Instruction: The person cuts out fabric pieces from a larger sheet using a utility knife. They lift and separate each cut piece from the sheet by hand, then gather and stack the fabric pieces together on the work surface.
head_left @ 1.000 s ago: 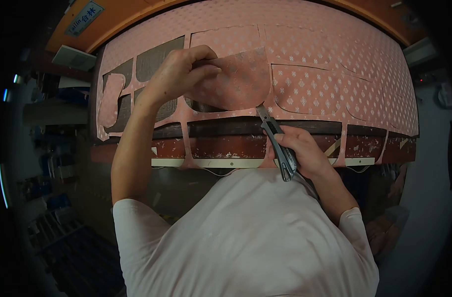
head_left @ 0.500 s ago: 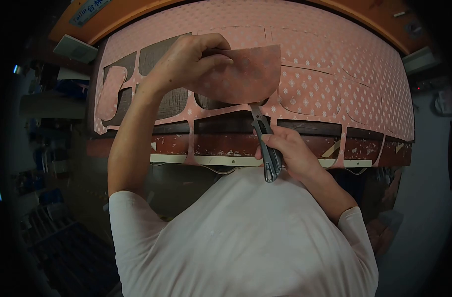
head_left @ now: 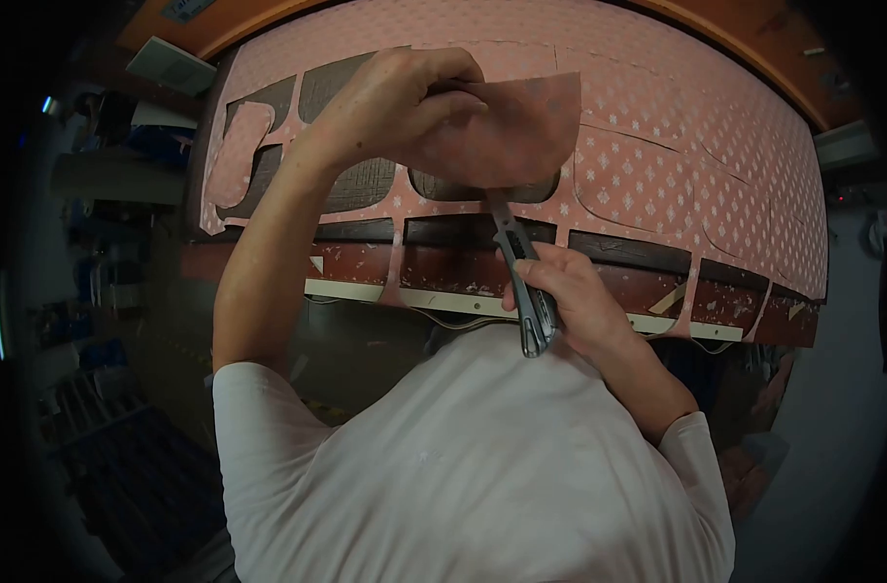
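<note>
My left hand [head_left: 414, 102] pinches the upper left edge of a pink fabric piece [head_left: 521, 131], which hangs raised above an opening in the patterned pink sheet [head_left: 648, 185]. In my right hand [head_left: 570, 291] is a grey utility knife [head_left: 526, 287]. Its blade end points up and away from me, at the lower edge of the raised piece. Dark board shows through several cut openings in the sheet. A loose pink piece [head_left: 242, 155] lies at the sheet's left end.
The table's dark red front edge [head_left: 356, 264] has a pale strip [head_left: 463, 301] along it, with narrow pink bands hanging across. An orange frame [head_left: 254, 29] borders the far side. A pale flat box [head_left: 171, 73] sits at the back left.
The raised piece and my left hand have shifted slightly right and up in view. More of the dark opening shows under the piece. The sheet and table also appear shifted as the view turned.
</note>
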`<state>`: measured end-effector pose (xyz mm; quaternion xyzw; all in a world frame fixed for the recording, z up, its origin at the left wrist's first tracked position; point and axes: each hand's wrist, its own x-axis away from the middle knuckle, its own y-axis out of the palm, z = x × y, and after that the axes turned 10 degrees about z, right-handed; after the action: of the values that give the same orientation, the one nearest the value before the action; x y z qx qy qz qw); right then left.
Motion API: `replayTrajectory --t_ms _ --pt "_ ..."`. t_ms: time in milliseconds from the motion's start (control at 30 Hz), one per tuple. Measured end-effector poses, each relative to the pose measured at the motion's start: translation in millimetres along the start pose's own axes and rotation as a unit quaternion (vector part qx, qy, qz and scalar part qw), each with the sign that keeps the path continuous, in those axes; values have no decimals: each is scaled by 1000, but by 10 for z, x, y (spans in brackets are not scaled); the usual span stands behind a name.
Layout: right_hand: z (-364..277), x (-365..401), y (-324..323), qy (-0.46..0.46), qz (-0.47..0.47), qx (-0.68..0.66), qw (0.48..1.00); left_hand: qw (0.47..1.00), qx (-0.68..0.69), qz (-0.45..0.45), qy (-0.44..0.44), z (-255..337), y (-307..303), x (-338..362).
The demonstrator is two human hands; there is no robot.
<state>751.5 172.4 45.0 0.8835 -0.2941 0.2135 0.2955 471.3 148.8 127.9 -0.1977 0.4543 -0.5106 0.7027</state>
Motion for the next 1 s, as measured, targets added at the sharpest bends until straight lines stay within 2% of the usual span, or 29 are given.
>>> replayTrajectory --t_ms 67,167,267,333,400,467,567,733,800,900,1000 --pt "-53 136 90 43 -46 45 997 999 2 47 -12 -71 -64 2" --pt "-1 160 163 -21 -12 72 997 990 0 139 -6 -251 -333 -30" --pt "42 102 49 -77 68 10 995 963 25 231 -137 -456 -648 179" --pt "34 133 12 -99 108 -23 989 918 125 238 -292 -817 -739 533" --pt "4 177 -74 -125 128 -22 984 912 -95 219 -332 -1138 -641 1016" --pt "-15 200 -77 -123 150 -47 980 902 -276 201 -263 -1618 -553 1586" --pt "10 164 -38 -125 174 -67 974 883 -363 234 -181 -1628 -590 1636" --pt "90 40 93 -139 185 -21 973 970 -181 100 -127 -1490 -332 922" --pt "79 48 169 -144 183 15 972 984 -135 54 -102 -1401 -67 576" --pt "122 102 244 -162 211 51 963 994 -89 34 -55 -1632 425 113" --pt "221 235 224 -159 256 30 953 989 -140 44 -19 -1742 753 -285"
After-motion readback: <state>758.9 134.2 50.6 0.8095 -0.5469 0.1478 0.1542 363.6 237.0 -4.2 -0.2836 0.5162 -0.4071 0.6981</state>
